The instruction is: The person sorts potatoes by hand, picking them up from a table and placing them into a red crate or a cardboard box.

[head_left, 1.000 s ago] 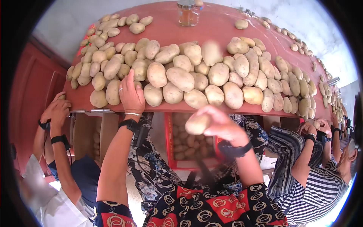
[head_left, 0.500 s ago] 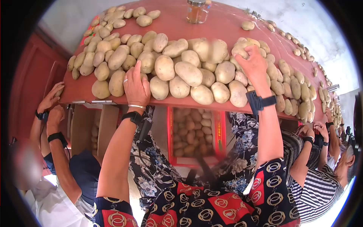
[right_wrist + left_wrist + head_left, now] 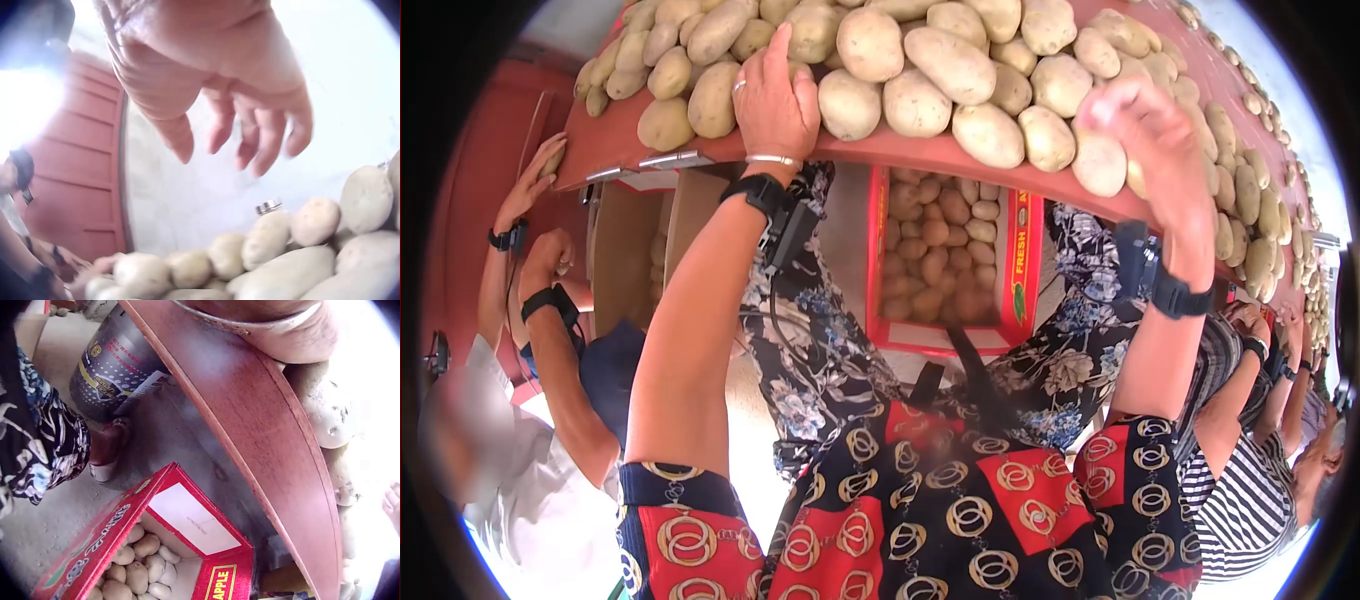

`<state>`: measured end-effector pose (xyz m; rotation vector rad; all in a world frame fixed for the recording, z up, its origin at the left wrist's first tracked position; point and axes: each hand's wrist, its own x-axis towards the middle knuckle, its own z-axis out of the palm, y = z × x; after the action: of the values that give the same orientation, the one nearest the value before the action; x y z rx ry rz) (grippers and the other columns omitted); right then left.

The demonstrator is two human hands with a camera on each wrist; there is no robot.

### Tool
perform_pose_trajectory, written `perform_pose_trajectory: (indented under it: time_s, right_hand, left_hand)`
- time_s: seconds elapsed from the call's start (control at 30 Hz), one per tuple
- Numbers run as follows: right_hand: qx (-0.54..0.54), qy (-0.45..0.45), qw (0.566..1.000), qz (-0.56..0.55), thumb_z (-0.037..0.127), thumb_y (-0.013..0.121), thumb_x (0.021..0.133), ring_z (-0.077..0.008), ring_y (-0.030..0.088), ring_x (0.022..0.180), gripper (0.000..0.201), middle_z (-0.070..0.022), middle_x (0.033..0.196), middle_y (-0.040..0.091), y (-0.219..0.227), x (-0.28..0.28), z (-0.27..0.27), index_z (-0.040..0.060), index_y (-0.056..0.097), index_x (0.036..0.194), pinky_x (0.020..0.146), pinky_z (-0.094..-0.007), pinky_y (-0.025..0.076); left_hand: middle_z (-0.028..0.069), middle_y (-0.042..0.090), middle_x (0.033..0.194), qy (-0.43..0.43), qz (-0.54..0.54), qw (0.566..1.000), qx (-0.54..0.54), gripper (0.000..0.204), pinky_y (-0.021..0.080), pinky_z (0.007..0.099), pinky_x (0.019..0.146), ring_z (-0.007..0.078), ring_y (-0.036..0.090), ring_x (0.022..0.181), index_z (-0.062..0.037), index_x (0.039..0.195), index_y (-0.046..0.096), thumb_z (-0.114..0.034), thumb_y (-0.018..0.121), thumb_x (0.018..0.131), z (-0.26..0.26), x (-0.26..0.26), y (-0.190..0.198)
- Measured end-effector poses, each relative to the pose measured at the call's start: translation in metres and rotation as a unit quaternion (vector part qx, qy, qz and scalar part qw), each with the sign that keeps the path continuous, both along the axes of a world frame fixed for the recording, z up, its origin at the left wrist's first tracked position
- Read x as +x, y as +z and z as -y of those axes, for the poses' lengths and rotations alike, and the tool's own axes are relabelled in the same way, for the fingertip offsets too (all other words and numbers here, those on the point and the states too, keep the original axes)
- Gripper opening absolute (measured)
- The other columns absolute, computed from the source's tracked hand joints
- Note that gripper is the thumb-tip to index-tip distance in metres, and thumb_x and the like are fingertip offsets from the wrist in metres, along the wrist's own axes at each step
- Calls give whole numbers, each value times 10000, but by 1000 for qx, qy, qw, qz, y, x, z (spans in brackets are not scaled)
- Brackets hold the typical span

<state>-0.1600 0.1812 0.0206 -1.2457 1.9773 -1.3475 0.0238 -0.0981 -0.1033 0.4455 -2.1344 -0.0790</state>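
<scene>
My left hand (image 3: 778,110) rests at the table's front edge against the potato pile, fingers straight, a potato (image 3: 849,104) right beside it. In the left wrist view, only the heel of that hand and a bracelet (image 3: 250,326) show. My right hand (image 3: 1155,140) is over the near right part of the pile, slightly blurred. From the right wrist view, its fingers (image 3: 269,147) hang loosely bent, with nothing between them. Below the hand in the head view lies a pale potato (image 3: 1100,165) at the table edge. Several more potatoes (image 3: 281,275) fill the lower right wrist view.
A red carton (image 3: 1022,255) of potatoes stands on the floor between my knees. At left, a brown carton (image 3: 615,250) sits under the red table (image 3: 840,150). Other people sit close on both sides. A dark patterned drum (image 3: 122,362) is beneath the table.
A second ago my right hand held a potato above the carton; then it reached the pile's right side. Now it is empty and nearer. The left hand stays; the head view has tilted down.
</scene>
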Motion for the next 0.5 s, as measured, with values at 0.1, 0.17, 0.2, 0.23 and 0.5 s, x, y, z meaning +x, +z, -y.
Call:
perform_pose_trajectory:
  time_s: [0.1, 0.17, 0.2, 0.23, 0.5]
  right_hand:
    - [160, 190, 957, 150, 204, 616, 867, -74, 564, 750, 169, -10, 794, 626, -41, 39, 0, 36, 633, 869, 684, -226, 448]
    - [215, 284, 924, 136, 253, 601, 835, -113, 573, 765, 264, -50, 801, 631, -106, 45, 7, 0, 625, 907, 674, -275, 449]
    - [270, 253, 925, 87, 204, 580, 817, -141, 582, 762, 241, -71, 802, 623, -129, 49, 12, -1, 614, 940, 693, -284, 458]
    - [319, 230, 914, 97, 164, 550, 855, -134, 582, 779, 264, -80, 898, 629, -162, 48, 15, -16, 583, 1046, 648, -284, 479]
    - [536, 216, 808, -114, 114, 485, 754, -300, 636, 833, 276, -175, 933, 644, -334, 74, -30, 10, 658, 943, 702, -412, 508]
  left_hand:
    - [204, 550, 1077, 11, 20, 1000, 10, 511, 377, 445, 879, 364, 508, 990, -44, 1304, 408, -145, 450, 805, -1, -1, 3]
    - [201, 551, 1073, 6, 20, 1000, -1, 509, 379, 445, 874, 363, 509, 986, -44, 1303, 411, -146, 454, 806, -1, -1, 3]
    - [199, 551, 1069, 3, 16, 1000, -15, 506, 380, 445, 868, 361, 510, 982, -45, 1301, 414, -147, 459, 807, 0, -2, 5]
    - [199, 551, 1069, 3, 18, 1000, -16, 506, 380, 445, 868, 361, 510, 982, -45, 1301, 414, -147, 459, 807, 1, 0, 7]
    - [193, 547, 1041, -1, 23, 1000, 10, 498, 377, 447, 869, 363, 506, 959, -27, 1288, 423, -122, 475, 803, -2, 2, 4]
